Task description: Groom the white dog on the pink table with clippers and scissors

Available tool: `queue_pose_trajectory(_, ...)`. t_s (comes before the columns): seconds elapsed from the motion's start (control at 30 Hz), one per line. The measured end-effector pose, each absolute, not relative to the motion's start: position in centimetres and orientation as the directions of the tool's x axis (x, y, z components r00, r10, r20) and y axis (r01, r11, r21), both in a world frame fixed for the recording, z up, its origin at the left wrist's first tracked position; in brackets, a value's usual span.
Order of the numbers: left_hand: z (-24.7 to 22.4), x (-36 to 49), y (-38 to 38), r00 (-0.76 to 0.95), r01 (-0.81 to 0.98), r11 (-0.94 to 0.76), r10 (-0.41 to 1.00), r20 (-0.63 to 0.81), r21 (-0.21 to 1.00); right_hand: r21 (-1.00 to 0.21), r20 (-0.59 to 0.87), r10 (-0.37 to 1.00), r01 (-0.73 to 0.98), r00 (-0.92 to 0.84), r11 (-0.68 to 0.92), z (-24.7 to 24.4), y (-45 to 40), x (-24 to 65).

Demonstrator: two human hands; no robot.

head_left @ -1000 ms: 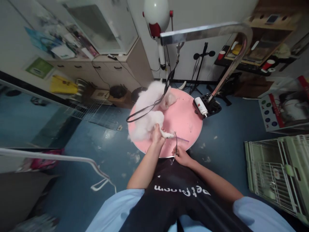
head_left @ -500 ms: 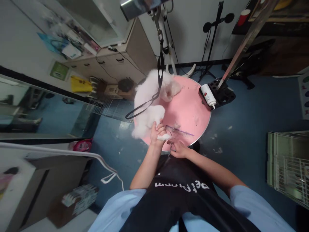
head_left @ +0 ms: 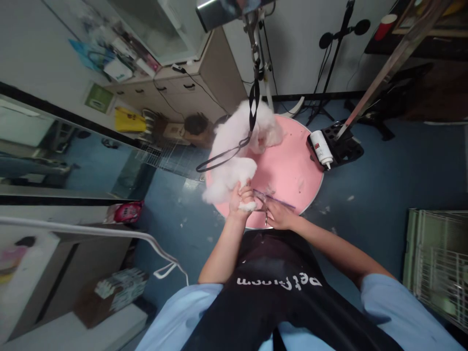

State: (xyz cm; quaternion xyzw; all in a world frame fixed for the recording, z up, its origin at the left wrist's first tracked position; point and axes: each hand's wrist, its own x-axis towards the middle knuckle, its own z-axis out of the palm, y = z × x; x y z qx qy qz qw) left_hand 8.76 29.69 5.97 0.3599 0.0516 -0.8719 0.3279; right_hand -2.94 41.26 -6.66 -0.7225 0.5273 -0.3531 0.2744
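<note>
A fluffy white dog stands on the left side of a round pink table. My left hand is wrapped round one of its legs, and the white paw pokes out below the fingers. In my right hand is a pair of scissors, whose blades point left beside the paw. A purple comb lies on the table, partly behind my right hand. A black loop leash hangs over the dog's back.
Above the table hangs a metal arm with a chain. A black holder with a white bottle sits at the table's right edge. Cabinets stand behind on the left; a wire crate is at right.
My right hand has moved a little up and right with the scissors, and their blades now show more clearly beside the paw. The whole view has shifted slightly.
</note>
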Motion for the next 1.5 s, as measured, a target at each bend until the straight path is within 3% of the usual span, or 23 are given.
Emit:
queue_pose_trajectory(0.1, 6.1, 8.6, 29.6, -0.518, 0.591, -0.788, -0.535, -0.667, 0.172, -0.736, 0.223, -0.958, -0.613, 0.18, -0.287, -6.5, 41.4, -3.6)
queue_pose_trajectory(0.33, 6.5, 8.0, 29.4, -0.474, 0.569, -0.79, -0.541, -0.694, 0.228, -0.662, 0.075, -0.976, -0.722, 0.204, -0.201, -6.8, 42.1, -5.2)
queue_pose_trajectory(0.87, 7.5, 7.0, 28.6, -0.443, 0.536, -0.787, -0.571, -0.691, 0.306, -0.64, 0.114, -0.985, -0.749, 0.127, -0.171, -5.2, 41.9, -6.6)
queue_pose_trajectory(1.07, 6.7, 7.3, 28.5, -0.467, 0.54, -0.78, -0.59, -0.658, 0.316, -0.776, 0.027, -0.999, -0.629, 0.03, -0.04, -6.4, 41.8, -4.2)
queue_pose_trajectory(1.23, 6.0, 7.3, 28.4, -0.46, 0.544, -0.755, -0.633, -0.623, 0.366, -0.922, 0.076, -0.996, -0.377, 0.038, -0.085, -7.4, 42.7, -0.1)
queue_pose_trajectory(1.37, 6.0, 6.9, 28.7, -0.433, 0.545, -0.74, -0.651, -0.623, 0.394, -0.964, 0.111, -0.993, -0.241, 0.04, -0.117, -6.9, 41.7, 2.1)
queue_pose_trajectory(1.5, 6.0, 6.5, 28.8, -0.405, 0.555, -0.724, -0.665, -0.627, 0.41, -0.981, 0.054, -0.997, -0.182, 0.062, -0.065, -6.1, 40.8, 2.2)
